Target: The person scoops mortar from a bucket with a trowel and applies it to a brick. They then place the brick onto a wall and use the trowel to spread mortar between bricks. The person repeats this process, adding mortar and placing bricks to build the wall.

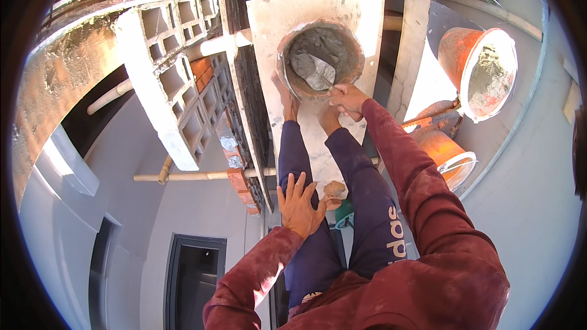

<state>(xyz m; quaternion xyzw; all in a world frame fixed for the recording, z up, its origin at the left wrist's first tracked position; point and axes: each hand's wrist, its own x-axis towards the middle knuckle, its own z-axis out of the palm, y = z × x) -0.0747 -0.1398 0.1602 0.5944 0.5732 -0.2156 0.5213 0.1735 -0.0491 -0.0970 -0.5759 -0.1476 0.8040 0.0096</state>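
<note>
Closed around a trowel handle, the right hand (pixel 348 99) sits just outside the near rim of a round tub (pixel 359 64), while the trowel (pixel 317 73) reaches over that rim with its blade on the wet mortar (pixel 321 41) inside. Seen from the grip, the blade points toward about 10 o'clock, its long axis running from 4 to 10, and the bulk of the mortar lies at 11 o'clock. This angle between wrist, rim and blade seems the relation that counts most.

The right hand is clearly the nearer one. The left hand (pixel 301 208) is well away at the tub's 6 o'clock, holding nothing, fingers spread on the left leg of the dark trousers (pixel 367 201).

The tub stands on a pale board (pixel 263 18), the bare feet at its near side. From the right hand, one orange bucket (pixel 454 55) is between 2 and 3 o'clock, another at 4.

As for writing, large pale lettering runs down the right trouser leg; no label can be made out on the tub or trowel.
</note>
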